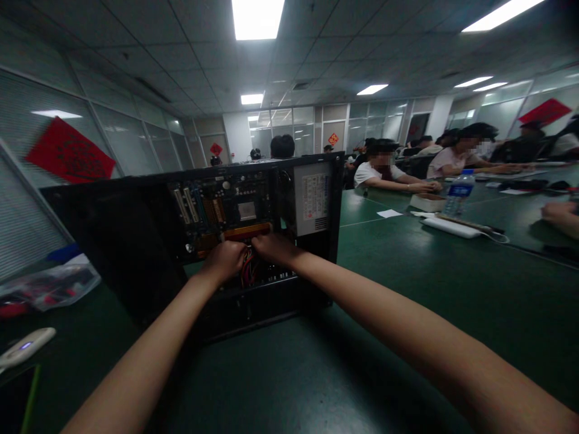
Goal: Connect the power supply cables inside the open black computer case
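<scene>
A black computer case [312,301] stands on the table with its side open towards me. Inside it are a dark motherboard [253,188] and, at upper right, a silver power supply [312,196] with a label. My left hand [228,259] and my right hand [277,248] reach in side by side, fingers curled, at the lower edge of the board. They meet just below the orange memory slots [248,231]. Coloured power cables [247,271] hang under them. What either hand grips is hidden by the fingers.
Left of the case lie a clear plastic bag [49,283] with red and black contents, a white device [29,346] and a green-edged dark object [20,395]. To the right are a water bottle [459,193], a small box [426,202] and a white slab [450,227]. Other people sit beyond.
</scene>
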{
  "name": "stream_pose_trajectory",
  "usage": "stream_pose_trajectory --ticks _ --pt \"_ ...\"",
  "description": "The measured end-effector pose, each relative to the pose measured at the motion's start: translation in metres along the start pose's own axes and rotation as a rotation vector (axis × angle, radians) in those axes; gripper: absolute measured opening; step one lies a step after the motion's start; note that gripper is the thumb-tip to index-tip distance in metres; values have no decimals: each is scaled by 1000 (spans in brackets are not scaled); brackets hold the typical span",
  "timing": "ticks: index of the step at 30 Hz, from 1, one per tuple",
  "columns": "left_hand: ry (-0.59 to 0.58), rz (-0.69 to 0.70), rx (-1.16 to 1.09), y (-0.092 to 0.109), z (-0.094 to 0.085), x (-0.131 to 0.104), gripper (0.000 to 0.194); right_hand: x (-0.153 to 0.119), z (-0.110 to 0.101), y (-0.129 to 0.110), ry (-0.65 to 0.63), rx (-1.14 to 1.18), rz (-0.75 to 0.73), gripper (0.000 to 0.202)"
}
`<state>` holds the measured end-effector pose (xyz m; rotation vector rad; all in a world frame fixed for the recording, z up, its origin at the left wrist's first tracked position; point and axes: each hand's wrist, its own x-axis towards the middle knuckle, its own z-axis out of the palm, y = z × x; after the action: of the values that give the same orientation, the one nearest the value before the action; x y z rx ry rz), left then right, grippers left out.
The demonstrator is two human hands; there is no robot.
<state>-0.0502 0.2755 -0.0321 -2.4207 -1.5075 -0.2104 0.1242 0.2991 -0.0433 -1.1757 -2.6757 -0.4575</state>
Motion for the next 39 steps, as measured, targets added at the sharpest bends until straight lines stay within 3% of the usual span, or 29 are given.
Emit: stream_pose_trajectory --ticks 27,39 --pt "-5 -10 75 2 1 2 30 1 -1 0 9 66 26 32" --pt "37 -106 26 -2 -1 -6 33 3 -1 3 32 126 46 28"
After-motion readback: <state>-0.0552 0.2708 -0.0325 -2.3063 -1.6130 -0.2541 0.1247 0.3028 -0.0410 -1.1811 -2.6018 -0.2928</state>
